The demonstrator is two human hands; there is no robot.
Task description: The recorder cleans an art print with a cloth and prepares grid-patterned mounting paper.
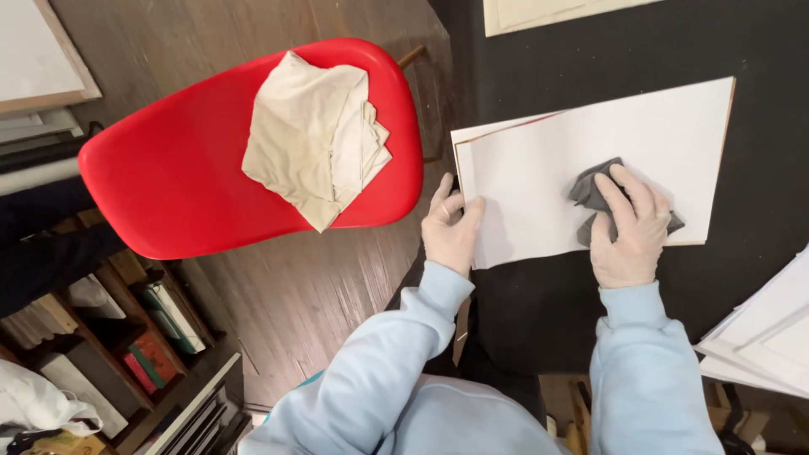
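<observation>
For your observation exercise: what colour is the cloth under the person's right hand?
Dark grey cloth, pressed by the right hand; head view.

counter (758,126): black, right half of frame
white board (539,160): flat, centre right
paper stack (771,329): lower right
sheet (539,10): top edge

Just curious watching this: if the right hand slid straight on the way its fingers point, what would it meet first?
The right hand presses a grey cloth on the white board. Its fingers point up-left, so it would probably cross bare board first, then the board's far edge and the black table.
</observation>
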